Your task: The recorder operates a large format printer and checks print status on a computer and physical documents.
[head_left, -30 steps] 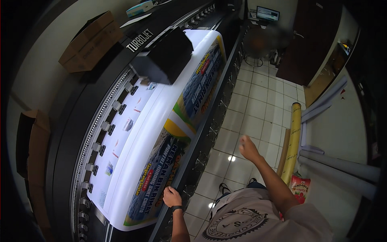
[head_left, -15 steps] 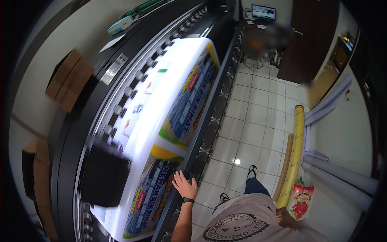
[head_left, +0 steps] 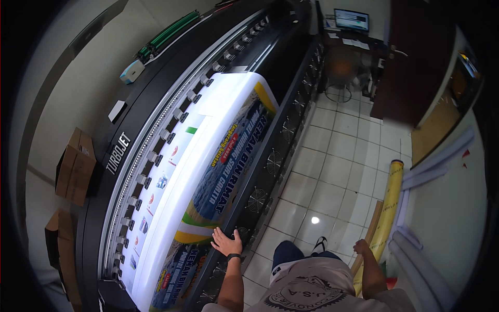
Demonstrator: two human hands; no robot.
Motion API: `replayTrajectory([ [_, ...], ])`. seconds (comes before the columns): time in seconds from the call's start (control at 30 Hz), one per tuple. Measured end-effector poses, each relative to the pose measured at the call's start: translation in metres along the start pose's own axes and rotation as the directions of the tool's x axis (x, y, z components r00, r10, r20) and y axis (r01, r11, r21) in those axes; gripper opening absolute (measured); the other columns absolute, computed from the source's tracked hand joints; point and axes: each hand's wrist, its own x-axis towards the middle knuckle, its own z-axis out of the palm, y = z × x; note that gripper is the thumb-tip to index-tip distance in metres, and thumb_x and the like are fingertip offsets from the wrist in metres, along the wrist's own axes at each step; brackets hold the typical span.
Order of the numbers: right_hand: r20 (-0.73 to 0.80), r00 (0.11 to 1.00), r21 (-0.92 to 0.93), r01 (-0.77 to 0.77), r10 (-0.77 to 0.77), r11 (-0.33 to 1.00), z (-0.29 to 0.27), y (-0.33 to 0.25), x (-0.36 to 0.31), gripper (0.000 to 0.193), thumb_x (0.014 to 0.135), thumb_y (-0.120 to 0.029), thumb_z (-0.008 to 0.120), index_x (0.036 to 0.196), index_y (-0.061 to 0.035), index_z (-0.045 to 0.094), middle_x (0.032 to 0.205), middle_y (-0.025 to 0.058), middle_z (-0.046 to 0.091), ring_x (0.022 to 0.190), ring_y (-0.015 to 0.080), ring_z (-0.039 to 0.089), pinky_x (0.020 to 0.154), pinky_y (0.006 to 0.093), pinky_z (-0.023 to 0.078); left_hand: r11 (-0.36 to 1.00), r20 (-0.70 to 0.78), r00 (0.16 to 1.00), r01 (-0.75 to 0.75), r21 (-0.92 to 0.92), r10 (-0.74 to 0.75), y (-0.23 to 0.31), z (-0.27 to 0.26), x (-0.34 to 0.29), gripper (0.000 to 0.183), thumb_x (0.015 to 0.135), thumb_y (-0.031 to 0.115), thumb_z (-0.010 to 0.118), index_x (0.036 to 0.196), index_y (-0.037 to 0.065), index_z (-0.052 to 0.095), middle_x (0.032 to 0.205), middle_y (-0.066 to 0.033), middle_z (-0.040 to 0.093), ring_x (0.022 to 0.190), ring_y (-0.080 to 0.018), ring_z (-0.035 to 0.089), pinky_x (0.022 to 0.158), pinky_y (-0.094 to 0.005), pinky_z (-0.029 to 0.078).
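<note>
A wide-format printer (head_left: pixel 117 197) stretches along my left with a printed banner sheet (head_left: pixel 228 156) draped over its front. The sheet is white along the top and carries blue, yellow and green artwork. My left hand (head_left: pixel 227 242) lies palm down with fingers spread on the printer's dark front rail, beside the printed sheet's edge. A dark band circles that wrist. My right hand (head_left: pixel 359 247) hangs at my side near a long yellow roll (head_left: pixel 389 208). Its fingers look loosely curled, and nothing shows in them.
Cardboard boxes (head_left: pixel 77 166) stand beyond the printer on the left. Round fan grilles (head_left: pixel 257 200) line its front. White floor tiles (head_left: pixel 312 182) run between printer and wall. Pale rolls (head_left: pixel 416 260) lean at right. A monitor (head_left: pixel 351 21) and stool (head_left: pixel 340 70) stand at the far end.
The black box-like carriage over the sheet's near part is gone from there. My view has shifted and my body stepped ahead. The left hand stays on the rail; the right arm has swung forward.
</note>
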Motion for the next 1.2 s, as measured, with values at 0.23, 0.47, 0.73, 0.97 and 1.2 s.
replayTrajectory([
  [0.23, 0.412, 0.855, -0.759, 0.514, -0.316, 0.400, -0.082, -0.017, 0.109, 0.011, 0.072, -0.027, 0.075, 0.080, -0.0210, 0.069, 0.086, 0.0009, 0.069, 0.081, 0.0219, 0.068, 0.061, 0.0385, 0.053, 0.998, -0.048, 0.998, 0.040, 0.045, -0.038, 0.010, 0.005, 0.011, 0.075, 0.092, 0.051, 0.055, 0.147, 0.003, 0.039, 0.153, -0.0175, 0.038, 0.145, -0.0358, 0.029, 0.120, -0.0534, 0.011],
  [0.47, 0.614, 0.544, -0.663, 0.749, -0.573, 0.001, -0.109, -0.108, 0.185, 0.029, 0.046, -0.034, 0.078, 0.054, -0.0145, 0.057, 0.058, 0.0091, 0.056, 0.059, 0.0313, 0.061, 0.052, 0.0473, 0.045, 0.911, -0.270, 0.881, 0.412, 0.032, -0.389, 0.039, 0.029, 0.031, 0.065, 0.097, 0.050, 0.048, 0.143, 0.004, 0.046, 0.153, -0.0178, 0.039, 0.146, -0.0373, 0.026, 0.121, -0.0518, 0.012],
  [0.73, 0.379, 0.922, -0.481, 0.271, -0.081, 0.834, -0.189, -0.311, 0.278, 0.017, 0.079, -0.011, 0.070, 0.085, 0.0042, 0.067, 0.084, 0.0159, 0.071, 0.079, 0.0295, 0.073, 0.061, 0.0430, 0.057, 0.495, -0.420, 0.388, 0.850, -0.181, -0.820, 0.065, 0.057, 0.071, 0.073, 0.095, 0.046, 0.058, 0.151, 0.007, 0.034, 0.161, -0.0214, 0.022, 0.150, -0.0402, 0.016, 0.122, -0.0516, 0.015],
  [0.97, 0.318, 0.948, -0.313, 0.117, -0.012, 0.942, -0.275, -0.512, 0.302, 0.029, 0.088, -0.011, 0.052, 0.105, 0.0118, 0.057, 0.089, 0.0182, 0.064, 0.078, 0.0330, 0.072, 0.057, 0.0441, 0.057, 0.263, -0.207, 0.217, 0.937, -0.229, -0.954, 0.092, 0.049, 0.091, 0.077, 0.096, 0.043, 0.056, 0.155, 0.003, 0.026, 0.164, -0.0211, 0.011, 0.151, -0.0418, 0.011, 0.121, -0.0522, 0.017],
  [1.2, 0.433, 0.898, -0.725, 0.298, 0.074, 0.620, -0.298, -0.606, 0.339, 0.031, 0.087, -0.013, 0.055, 0.104, 0.0131, 0.057, 0.093, 0.0192, 0.064, 0.079, 0.0341, 0.072, 0.062, 0.0443, 0.059, 0.465, -0.204, 0.436, 0.660, -0.590, -0.877, 0.207, 0.090, 0.068, 0.080, 0.095, 0.033, 0.060, 0.155, -0.002, 0.020, 0.163, -0.0250, 0.007, 0.149, -0.0455, 0.014, 0.121, -0.0438, 0.020],
])
